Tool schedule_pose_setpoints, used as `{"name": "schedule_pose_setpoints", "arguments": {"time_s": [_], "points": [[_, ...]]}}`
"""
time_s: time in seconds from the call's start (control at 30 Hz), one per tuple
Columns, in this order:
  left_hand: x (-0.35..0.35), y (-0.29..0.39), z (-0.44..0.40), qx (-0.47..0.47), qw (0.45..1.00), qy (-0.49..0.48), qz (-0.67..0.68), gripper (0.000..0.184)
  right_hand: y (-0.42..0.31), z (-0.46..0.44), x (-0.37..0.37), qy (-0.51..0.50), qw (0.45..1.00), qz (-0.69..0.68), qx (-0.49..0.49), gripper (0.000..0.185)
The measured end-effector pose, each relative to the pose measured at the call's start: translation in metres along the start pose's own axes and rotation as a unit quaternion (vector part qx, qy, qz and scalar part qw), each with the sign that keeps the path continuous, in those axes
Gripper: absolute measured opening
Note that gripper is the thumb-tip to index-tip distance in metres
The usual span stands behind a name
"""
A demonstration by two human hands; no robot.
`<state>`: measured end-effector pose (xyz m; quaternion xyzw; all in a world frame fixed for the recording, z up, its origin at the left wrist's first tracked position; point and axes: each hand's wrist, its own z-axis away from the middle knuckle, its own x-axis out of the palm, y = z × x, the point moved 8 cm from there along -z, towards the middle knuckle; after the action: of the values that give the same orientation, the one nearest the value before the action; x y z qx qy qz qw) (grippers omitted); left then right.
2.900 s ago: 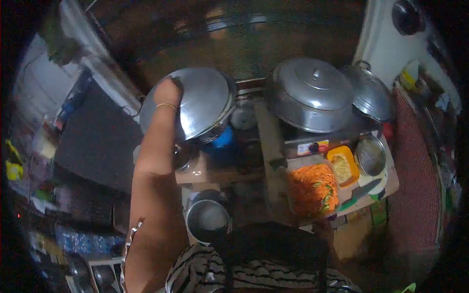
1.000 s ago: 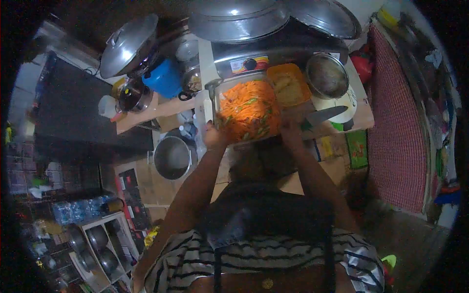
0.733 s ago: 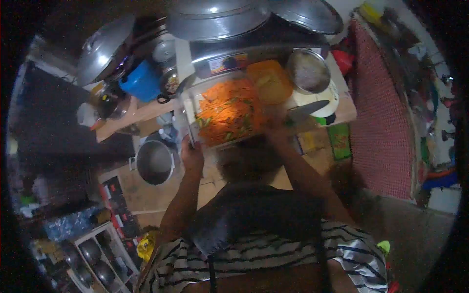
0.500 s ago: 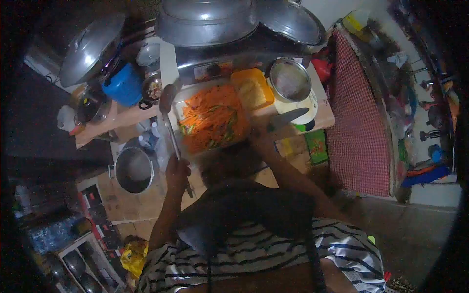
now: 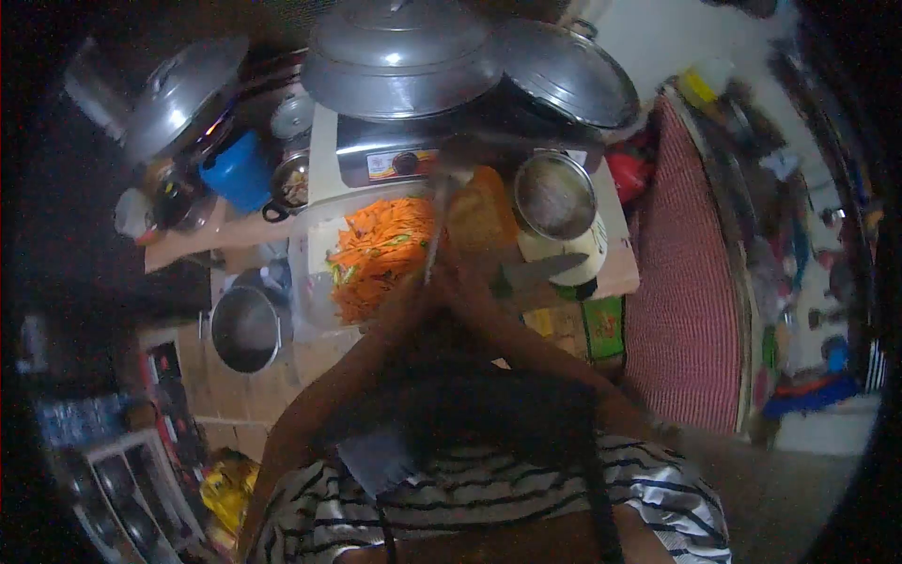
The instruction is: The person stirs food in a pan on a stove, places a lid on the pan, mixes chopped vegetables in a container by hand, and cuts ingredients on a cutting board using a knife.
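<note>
Near the middle, my left hand (image 5: 421, 289) is closed round the handle of a long metal ladle (image 5: 435, 230), which stands along the right edge of a clear plastic tub. Its dark, blurred head is between that tub and an orange container (image 5: 487, 211). Shredded carrot (image 5: 390, 235) with green strips lies in the clear tub (image 5: 310, 301). My right hand (image 5: 467, 287) is close against the left one, below the orange container; its fingers are dark and smeared. A knife (image 5: 550, 270) lies to its right, over a pale round plate or lid (image 5: 597, 246).
A metal bowl (image 5: 555, 195) sits behind the knife. The stove (image 5: 362, 164) has a large lidded pot (image 5: 399, 70) and a second lidded pan (image 5: 568, 75). At left are a deep pot (image 5: 246, 324), a blue container (image 5: 237, 174) and a small pan (image 5: 293, 183). A checked cloth (image 5: 681, 310) hangs at right.
My left hand has carried the ladle from the tub's left side to its right side. The tub sits farther left. My right hand has moved left, and the view has tilted up.
</note>
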<state>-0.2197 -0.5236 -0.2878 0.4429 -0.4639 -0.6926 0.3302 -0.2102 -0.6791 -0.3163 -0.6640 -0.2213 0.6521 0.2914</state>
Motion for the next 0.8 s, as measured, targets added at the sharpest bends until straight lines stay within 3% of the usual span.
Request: {"name": "schedule_pose_setpoints", "arguments": {"time_s": [0.03, 0.1, 0.13, 0.2, 0.27, 0.33, 0.4, 0.47, 0.57, 0.8], "points": [[0.016, 0.015, -0.007, 0.001, 0.999, -0.014, 0.037, 0.038, 0.054, -0.026, 0.025, -0.022, 0.993, 0.063, 0.102, 0.037], [0.067, -0.001, -0.035, 0.049, 0.998, -0.028, 0.014, 0.044, 0.092, -0.048, 0.029, -0.005, 0.991, 0.038, 0.128, 0.033], [0.098, -0.025, -0.055, 0.050, 0.998, -0.030, -0.022, 0.046, 0.097, -0.059, 0.010, 0.035, 0.995, -0.066, 0.062, 0.030], [0.141, -0.055, -0.069, 0.032, 0.992, -0.044, -0.109, 0.047, 0.074, -0.073, -0.035, 0.070, 0.986, -0.113, -0.098, 0.033], [0.144, 0.010, -0.053, 0.106, 0.986, -0.062, -0.114, 0.047, 0.109, -0.072, -0.042, 0.049, 0.996, -0.069, -0.035, 0.037], [0.119, 0.053, -0.027, 0.084, 0.989, -0.037, -0.114, 0.049, 0.117, -0.070, -0.047, 0.020, 1.000, -0.015, -0.009, 0.041], [0.096, 0.046, -0.003, -0.005, 0.989, 0.000, -0.148, 0.053, 0.109, -0.069, -0.052, -0.008, 1.000, 0.016, -0.023, 0.043], [0.063, 0.016, 0.022, -0.160, 0.961, 0.037, -0.223, 0.058, 0.101, -0.068, -0.055, -0.021, 0.998, 0.040, -0.035, 0.045], [0.024, 0.009, 0.045, -0.076, 0.925, 0.266, -0.262, 0.066, 0.096, -0.074, -0.061, -0.024, 0.995, 0.084, -0.040, 0.048], [0.016, 0.007, -0.056, -0.047, 0.879, 0.082, -0.466, 0.062, 0.086, -0.085, -0.065, -0.049, 0.962, 0.254, -0.087, 0.056]]}}
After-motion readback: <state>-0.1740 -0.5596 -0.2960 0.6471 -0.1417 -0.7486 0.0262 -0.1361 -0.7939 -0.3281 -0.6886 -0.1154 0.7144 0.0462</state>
